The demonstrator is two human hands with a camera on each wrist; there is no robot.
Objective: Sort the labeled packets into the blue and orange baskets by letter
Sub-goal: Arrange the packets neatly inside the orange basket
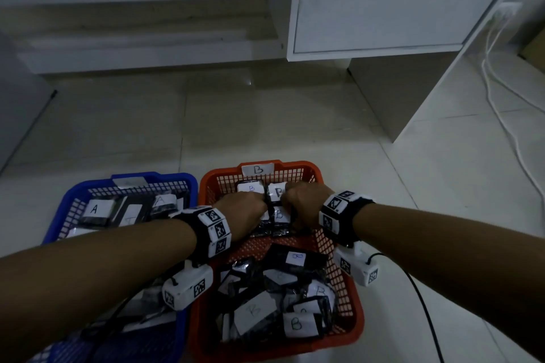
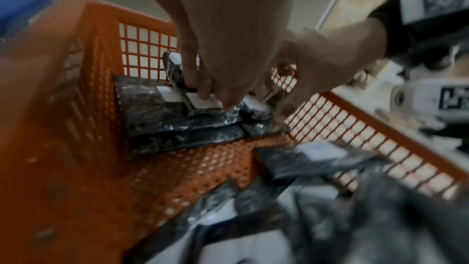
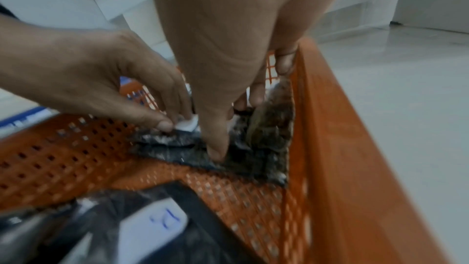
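Both my hands work at the far end of the orange basket (image 1: 312, 168), left hand (image 1: 241, 212) and right hand (image 1: 306, 200) each pinching B packets (image 1: 278, 215), lining them into rows.

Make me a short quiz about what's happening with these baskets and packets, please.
1. True or false: both hands are in the orange basket.
2. Which letter is on the tag at the orange basket's far rim? a) A b) B c) C
3. Fill in: packets marked A lie in the ____ basket.

Key:
1. True: the left hand and right hand both touch packets stacked at its far end.
2. b, on the tag.
3. Blue.
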